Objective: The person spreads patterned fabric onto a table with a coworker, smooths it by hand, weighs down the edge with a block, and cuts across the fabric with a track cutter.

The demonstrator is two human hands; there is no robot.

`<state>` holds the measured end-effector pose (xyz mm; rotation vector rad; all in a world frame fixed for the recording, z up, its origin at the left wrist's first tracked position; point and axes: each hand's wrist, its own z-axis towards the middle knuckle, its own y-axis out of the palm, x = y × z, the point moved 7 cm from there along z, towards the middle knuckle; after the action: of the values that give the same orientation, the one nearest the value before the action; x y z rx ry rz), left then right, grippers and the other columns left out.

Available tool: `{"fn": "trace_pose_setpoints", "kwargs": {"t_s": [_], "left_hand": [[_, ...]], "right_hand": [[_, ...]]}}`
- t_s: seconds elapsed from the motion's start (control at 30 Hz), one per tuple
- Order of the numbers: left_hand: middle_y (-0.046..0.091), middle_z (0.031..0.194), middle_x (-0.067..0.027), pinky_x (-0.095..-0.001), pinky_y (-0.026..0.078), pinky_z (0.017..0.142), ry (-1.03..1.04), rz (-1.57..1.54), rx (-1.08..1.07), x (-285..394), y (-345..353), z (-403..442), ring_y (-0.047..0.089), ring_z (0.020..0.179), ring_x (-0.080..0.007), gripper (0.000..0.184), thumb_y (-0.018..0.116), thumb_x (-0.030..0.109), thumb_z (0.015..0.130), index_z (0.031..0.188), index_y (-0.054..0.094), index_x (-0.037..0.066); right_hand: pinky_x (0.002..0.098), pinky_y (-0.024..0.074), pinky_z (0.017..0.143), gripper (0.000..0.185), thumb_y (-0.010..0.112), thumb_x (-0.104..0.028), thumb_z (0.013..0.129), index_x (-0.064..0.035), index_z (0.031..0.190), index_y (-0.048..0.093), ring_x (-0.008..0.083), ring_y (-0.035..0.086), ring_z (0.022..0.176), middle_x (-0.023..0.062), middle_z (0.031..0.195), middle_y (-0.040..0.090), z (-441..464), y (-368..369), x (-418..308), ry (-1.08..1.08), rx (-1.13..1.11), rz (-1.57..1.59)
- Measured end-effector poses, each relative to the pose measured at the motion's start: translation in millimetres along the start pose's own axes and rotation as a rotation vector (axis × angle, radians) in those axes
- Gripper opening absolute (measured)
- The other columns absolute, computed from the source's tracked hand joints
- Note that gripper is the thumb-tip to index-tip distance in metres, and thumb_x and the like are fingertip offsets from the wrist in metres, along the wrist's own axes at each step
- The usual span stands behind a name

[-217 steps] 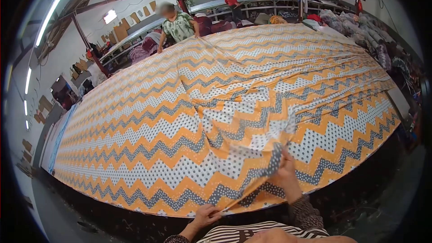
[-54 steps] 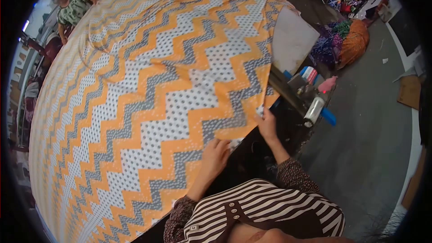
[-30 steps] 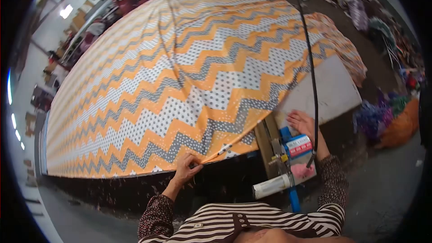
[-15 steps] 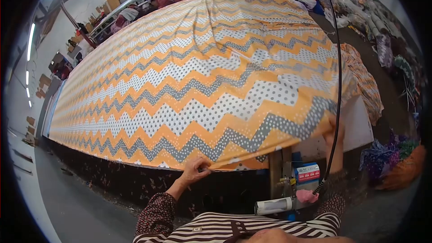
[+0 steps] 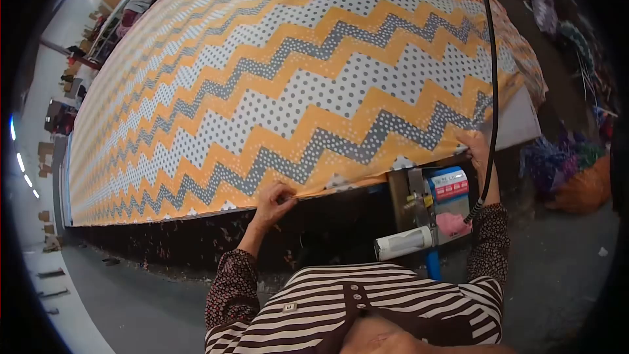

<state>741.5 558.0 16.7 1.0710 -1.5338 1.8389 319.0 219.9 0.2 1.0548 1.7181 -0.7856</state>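
Note:
A wide cloth with orange, grey and white zigzags covers the long table and lies mostly smooth. My left hand is at the cloth's near edge, its fingers curled together on the hem. Farther right, my right hand has its fingertips on the near edge by the cloth's right corner, fingers closed on the fabric. Below the edge, between my hands and nearer the right one, is a cutting machine with a blue and white label. A pink rag lies on it.
A black cable hangs down past my right wrist to the machine. A bare pale board shows at the table's right end. Purple and orange bundles lie on the floor at right, with rolls of fabric behind.
The cloth, raised and rippling at the right half a second ago, now lies flatter over the board. My right hand has come down to the near edge. The view has tilted downward.

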Motion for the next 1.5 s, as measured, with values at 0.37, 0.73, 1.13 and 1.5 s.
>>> {"fn": "trace_pose_setpoints", "kwargs": {"t_s": [0.37, 0.73, 1.13, 1.5], "left_hand": [[0.051, 0.069, -0.0042, -0.0288, 0.039, 0.057, -0.052, 0.009, -0.026, -3.1, -3.6, 1.9, 0.050, 0.064, -0.0183, 0.015, 0.073, 0.005, 0.066, 0.071, 0.058, 0.004], [0.051, 0.073, -0.0059, -0.0302, 0.041, 0.059, -0.064, 0.096, -0.163, -7.0, -16.0, -5.7, 0.051, 0.067, -0.0205, 0.019, 0.075, 0.006, 0.064, 0.072, 0.058, 0.004], [0.057, 0.083, -0.0132, -0.0410, 0.045, 0.068, -0.228, 0.745, -0.271, -28.8, -87.9, -26.4, 0.056, 0.078, -0.0345, 0.012, 0.055, 0.000, 0.074, 0.083, 0.058, 0.005], [0.055, 0.104, -0.0084, -0.0402, 0.041, 0.084, 0.679, 0.242, -0.146, 119.8, 129.3, 115.7, 0.049, 0.101, -0.0296, 0.026, 0.067, 0.009, 0.070, 0.095, 0.060, 0.011]], "right_hand": [[0.0209, 0.0471, 0.056, 0.016, 0.065, -0.010, 0.082, 0.0040, 0.089, 0.062, 0.0073, 0.059, 0.066, 0.0033, 0.082, 0.065, -1.3, -8.2, 20.4, -0.016, 0.020, -0.100], [0.0238, 0.0451, 0.060, 0.016, 0.065, -0.012, 0.081, 0.0028, 0.087, 0.062, 0.0061, 0.055, 0.071, -0.0003, 0.078, 0.061, -6.1, -13.2, 51.9, -0.078, 0.051, -0.070], [0.0264, 0.0508, 0.066, 0.033, 0.059, -0.003, 0.079, 0.0056, 0.110, 0.053, 0.0123, 0.062, 0.079, 0.0099, 0.097, 0.064, -30.7, 25.8, 16.2, -0.021, 0.041, -0.135], [0.0247, 0.0497, 0.058, 0.033, 0.061, -0.011, 0.082, 0.0044, 0.111, 0.054, 0.0108, 0.061, 0.068, 0.0047, 0.090, 0.065, -45.7, 46.0, 5.6, -0.083, -0.126, 0.084]]}}
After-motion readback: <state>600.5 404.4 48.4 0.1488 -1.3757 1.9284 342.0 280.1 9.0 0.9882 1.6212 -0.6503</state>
